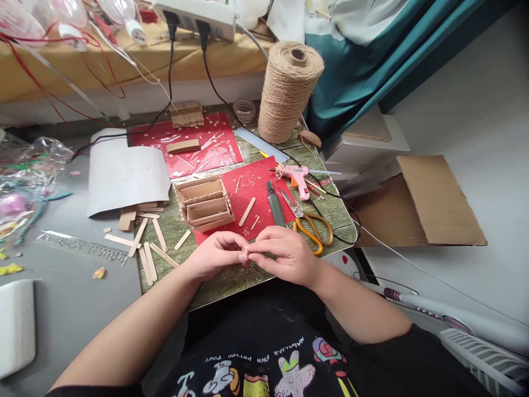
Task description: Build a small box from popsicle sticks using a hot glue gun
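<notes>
At the table's front edge my left hand (220, 255) and my right hand (285, 255) meet, fingertips pinched together. Between them is something tiny and pale, mostly hidden by the fingers; its kind is too small to make out. Just beyond my hands lies a red sheet (264, 184) with wooden scraps and a craft stick (247, 212). A small box built of craft sticks (205, 203) stands on the sheet's left side. Right of it are a green-handled utility knife (275, 204), scissors with orange handles (316, 230) and a pink glue gun (298, 179).
Loose craft sticks (147, 263) and a clear ruler (82, 247) lie to the left, near a white paper sheet (128, 179). A large twine spool (289, 91) stands at the back. Black cables hang from a power strip (198, 16). An open cardboard box (438, 201) is at right.
</notes>
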Action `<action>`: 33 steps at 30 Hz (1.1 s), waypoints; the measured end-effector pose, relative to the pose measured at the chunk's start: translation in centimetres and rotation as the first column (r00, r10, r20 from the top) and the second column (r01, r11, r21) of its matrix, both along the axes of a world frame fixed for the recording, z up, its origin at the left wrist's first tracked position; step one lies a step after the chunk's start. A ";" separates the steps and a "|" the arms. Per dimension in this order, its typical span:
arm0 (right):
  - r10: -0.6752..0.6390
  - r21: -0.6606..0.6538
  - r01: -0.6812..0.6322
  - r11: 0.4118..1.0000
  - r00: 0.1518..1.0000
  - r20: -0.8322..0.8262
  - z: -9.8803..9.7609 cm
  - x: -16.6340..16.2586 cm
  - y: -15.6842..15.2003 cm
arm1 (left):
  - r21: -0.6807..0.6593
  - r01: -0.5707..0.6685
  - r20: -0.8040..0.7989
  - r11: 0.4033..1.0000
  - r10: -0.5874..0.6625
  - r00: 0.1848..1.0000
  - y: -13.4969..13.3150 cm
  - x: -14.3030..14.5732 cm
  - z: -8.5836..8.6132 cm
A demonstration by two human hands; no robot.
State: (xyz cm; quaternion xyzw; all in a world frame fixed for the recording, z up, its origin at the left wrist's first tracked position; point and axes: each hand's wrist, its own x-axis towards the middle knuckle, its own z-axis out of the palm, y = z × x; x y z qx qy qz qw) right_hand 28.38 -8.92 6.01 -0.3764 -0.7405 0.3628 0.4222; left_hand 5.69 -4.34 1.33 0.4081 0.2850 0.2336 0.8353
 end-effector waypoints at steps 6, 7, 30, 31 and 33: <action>0.006 0.042 -0.007 0.999 1.000 0.010 -0.2 0.1 0.1 | -0.025 0.017 0.029 1.000 -0.016 0.999 0.0 -0.1 -0.1; 0.013 0.044 -0.014 0.999 1.000 0.016 -0.2 0.1 0.1 | -0.028 0.017 0.030 0.999 -0.016 0.999 0.1 -0.1 -0.1; -0.031 0.238 -0.007 0.971 0.988 0.154 -0.4 0.0 0.6 | -0.110 0.025 -0.018 0.994 -0.027 0.999 0.1 -0.3 -0.7; -0.033 0.244 -0.006 0.970 0.988 0.154 -0.5 0.0 0.6 | -0.116 0.021 -0.016 0.993 -0.023 1.000 0.1 -0.3 -0.7; -0.041 0.261 -0.001 0.965 0.987 0.153 -0.6 -0.1 0.6 | -0.143 0.008 -0.005 0.990 -0.009 1.000 0.1 -0.2 -0.6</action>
